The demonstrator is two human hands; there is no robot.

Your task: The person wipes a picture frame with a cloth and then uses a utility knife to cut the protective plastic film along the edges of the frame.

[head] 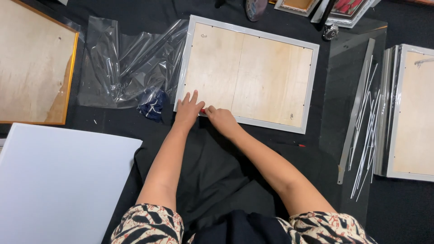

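Frame: we see a silver frame (312, 86) lying face down on the black cloth, its plywood backing (248, 77) seated inside the rim.
Left hand: our left hand (187, 110) rests flat on the frame's near left corner, fingers spread, pressing the backing down.
Right hand: our right hand (221, 118) sits just right of the left, at the frame's near edge, fingers curled around a small red tool (203, 111) that shows only between the two hands; we cannot tell its kind.
Progress: we judge the backing is in place and the work along the near edge has only begun at this corner; the rest of the rim appears untouched.
Plastic wrap: crumpled clear film (124, 63) lies left of the frame, touching it.
Spare frames: a stack (407, 113) stands well right of the frame; thin white strips (366, 131) lie between them.
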